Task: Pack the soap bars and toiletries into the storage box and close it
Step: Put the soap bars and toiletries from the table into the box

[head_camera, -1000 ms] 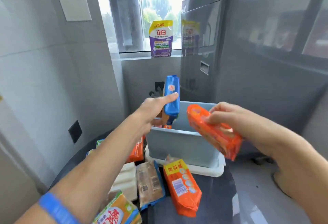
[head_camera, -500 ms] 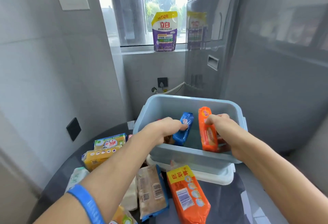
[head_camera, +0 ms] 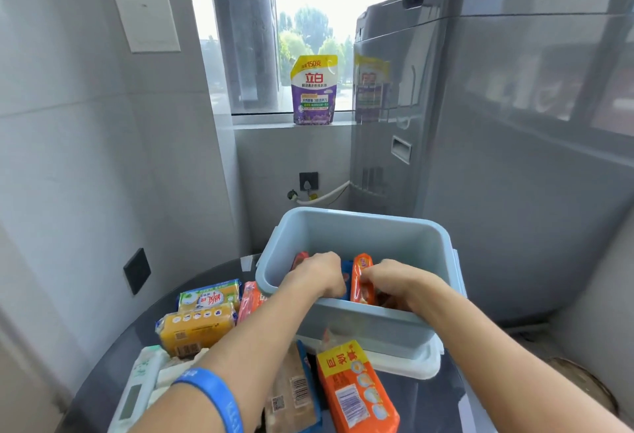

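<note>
On your far left, a white and pale green pack [head_camera: 139,388] is lying at the near edge of the dark round table [head_camera: 432,395], with a blue wristband [head_camera: 214,395] sitting on your left forearm beside it. Just behind, a yellow soap pack [head_camera: 195,328] is resting against a green and yellow soap pack [head_camera: 210,295], and an orange packet [head_camera: 249,299] is standing between those and the storage box. Nearer you, a tan barcoded pack [head_camera: 291,395] is lying partly under your left arm, touching a long orange soap pack [head_camera: 356,391] that is pointing toward the box.

The pale blue storage box [head_camera: 363,227] is sitting open on its white lid [head_camera: 411,360], at the far side of the table. Your left hand [head_camera: 319,273] is reaching down inside it with the fingers curled together; a blue bar [head_camera: 346,280] is showing just past the knuckles, but you cannot tell from here whether the hand is gripping it. A red packet [head_camera: 300,259] is peeking out on the hand's far side.

Your right hand [head_camera: 394,280] is also inside the box, its fingers pinching the upright orange soap bar [head_camera: 362,278], which is standing on end right next to the blue one.

Beyond, a purple detergent pouch [head_camera: 314,89] is standing on the windowsill, and a tall grey appliance [head_camera: 480,124] is filling the right side.
</note>
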The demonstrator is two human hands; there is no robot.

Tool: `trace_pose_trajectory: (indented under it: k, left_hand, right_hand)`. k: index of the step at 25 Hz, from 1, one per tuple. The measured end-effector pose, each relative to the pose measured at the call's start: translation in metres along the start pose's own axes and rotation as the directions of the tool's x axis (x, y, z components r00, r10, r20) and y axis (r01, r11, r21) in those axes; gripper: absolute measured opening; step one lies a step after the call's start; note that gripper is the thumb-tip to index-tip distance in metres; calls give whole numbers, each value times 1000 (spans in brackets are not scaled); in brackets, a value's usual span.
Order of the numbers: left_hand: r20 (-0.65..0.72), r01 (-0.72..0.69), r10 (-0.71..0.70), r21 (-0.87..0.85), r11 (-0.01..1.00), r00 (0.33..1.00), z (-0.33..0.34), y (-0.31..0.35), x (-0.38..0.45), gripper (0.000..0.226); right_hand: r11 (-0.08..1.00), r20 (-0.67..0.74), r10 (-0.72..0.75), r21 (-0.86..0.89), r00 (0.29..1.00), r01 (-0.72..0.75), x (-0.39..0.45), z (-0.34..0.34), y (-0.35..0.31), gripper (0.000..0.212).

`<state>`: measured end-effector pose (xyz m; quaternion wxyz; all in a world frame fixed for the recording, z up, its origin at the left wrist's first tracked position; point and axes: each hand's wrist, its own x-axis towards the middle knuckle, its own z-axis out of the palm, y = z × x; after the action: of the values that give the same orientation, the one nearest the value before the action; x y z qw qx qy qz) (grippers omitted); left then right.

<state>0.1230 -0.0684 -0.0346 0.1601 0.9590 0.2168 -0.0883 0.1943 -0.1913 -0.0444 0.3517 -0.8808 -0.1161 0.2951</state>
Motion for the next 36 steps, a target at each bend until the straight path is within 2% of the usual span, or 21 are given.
trace_pose_trajectory:
  k: [2, 5, 7, 9, 11, 15, 17, 18, 20, 22, 24, 26, 28, 30, 31, 32, 34, 36]
  left_hand:
    - [46, -2, 1, 19, 1000, 999, 0, -3, 2, 42]
    - [55, -44, 45, -9, 999, 997, -5, -13, 5, 41]
    - [-21, -151, 150, -26, 988, 988, -12, -30, 2, 34]
    - [-100, -242, 237, -34, 970, 966, -14, -48, -4, 21]
    - [-106, -267, 267, 12, 964, 958, -13, -54, -13, 35]
    - [8, -251, 251, 47, 967, 968, -15, -47, -12, 48]
    - [38, -257, 256, 31, 966, 966, -17, -47, -12, 48]
    - [10, -267, 267, 22, 963, 964, -16, -48, -11, 46]
    - [-117, -280, 278, -6, 960, 953, -15, -49, -13, 39]
    - [-251, -303, 282, -45, 952, 926, -14, -50, -16, 27]
    - [-324, -345, 291, -126, 930, 900, -16, -54, -25, 24]
    - [-369, -388, 299, -195, 901, 880, -18, -63, -39, 28]
    - [-466, -436, 270, -296, 850, 843, -21, -72, -58, 28]
    - [-560, -478, 171, -464, 746, 811, -14, -87, -84, 27]
    - [-586, -488, 115, -531, 693, 802, -9, -96, -99, 26]
    - [-596, -483, 65, -577, 659, 800, -2, -106, -112, 26]
    - [-597, -435, -15, -602, 669, 802, 12, -131, -137, 25]
    - [-581, -346, -96, -599, 722, 808, 20, -158, -154, 20]
  right_hand:
    - [994, -16, -4, -106, 1000, 2, 5, 1, -2, 32]
    - [906, -19, -70, -420, 997, 55, 9, 1, -2, 32]
    - [792, 57, -86, -602, 995, 103, 12, 4, -2, 32]
    - [718, 130, -61, -683, 990, 134, 13, 6, -5, 35]
    - [700, 177, -44, -696, 983, 157, 11, 5, -10, 38]
    - [789, 317, 7, -585, 948, 190, 12, 2, -11, 56]
    - [785, 334, 32, -592, 942, 183, 18, 4, -10, 56]
    - [779, 327, 40, -602, 944, 175, 22, 5, -9, 52]
    - [740, 276, -1, -647, 961, 187, 28, 6, -11, 42]
    - [705, 136, -124, -685, 983, 184, 28, 3, -13, 30]
    - [742, -17, -268, -642, 963, 195, 22, -5, -17, 35]
    - [754, -61, -360, -607, 931, 251, 8, -11, -25, 45]
    - [682, -85, -496, -654, 864, 327, -14, -5, -32, 47]
    - [545, -128, -715, -719, 688, 433, -47, 21, -36, 43]
    - [465, -115, -801, -737, 587, 490, -64, 37, -36, 39]
    - [392, -70, -851, -744, 521, 541, -82, 55, -36, 36]
    - [295, 52, -881, -717, 470, 632, -110, 92, -36, 34]
    - [270, 116, -889, -646, 442, 714, -117, 118, -34, 35]
